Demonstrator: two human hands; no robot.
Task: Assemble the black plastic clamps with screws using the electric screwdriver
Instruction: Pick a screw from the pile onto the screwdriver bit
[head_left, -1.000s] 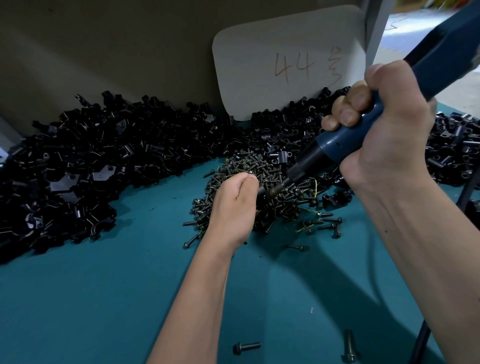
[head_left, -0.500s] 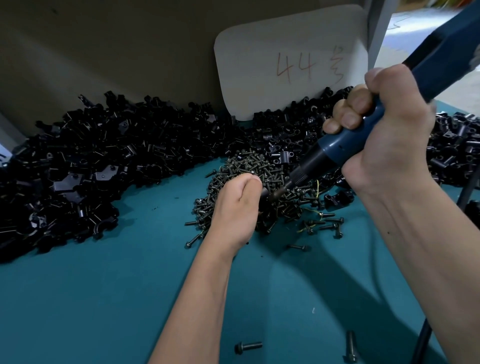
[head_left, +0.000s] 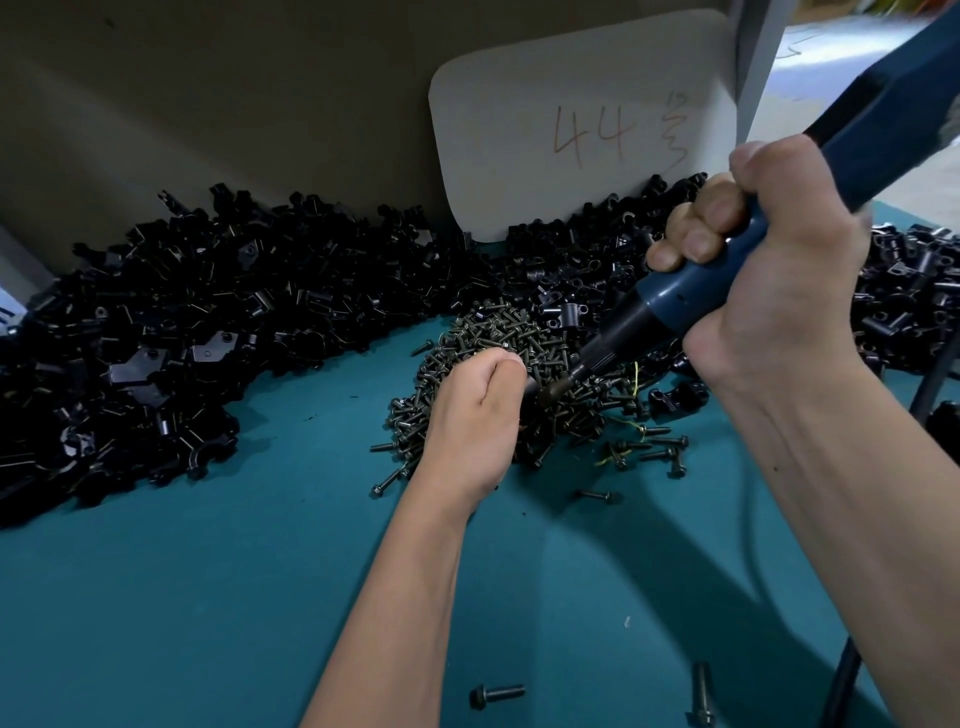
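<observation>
Head view: a worker drives a screw at a bench heaped with clamps (head_left: 218, 332) at left and centre.

At mid-frame the left hand (head_left: 475, 415) curls round a small part, hidden, beside the screw pile (head_left: 498, 338); the right hand (head_left: 769, 291) grips the electric screwdriver (head_left: 675, 301) by its barrel. The parts look light, rigid and easily pinched.

Left hand (head_left: 475, 410): forearm reached forward from bottom centre, back of hand up, fingers curled under and closed; what they held was hidden. Right hand (head_left: 774, 291): forearm entered from lower right, fist wrapped round the screwdriver (head_left: 670, 306) handle, thumb on top, tool angled down-left toward the left fingertips.
</observation>
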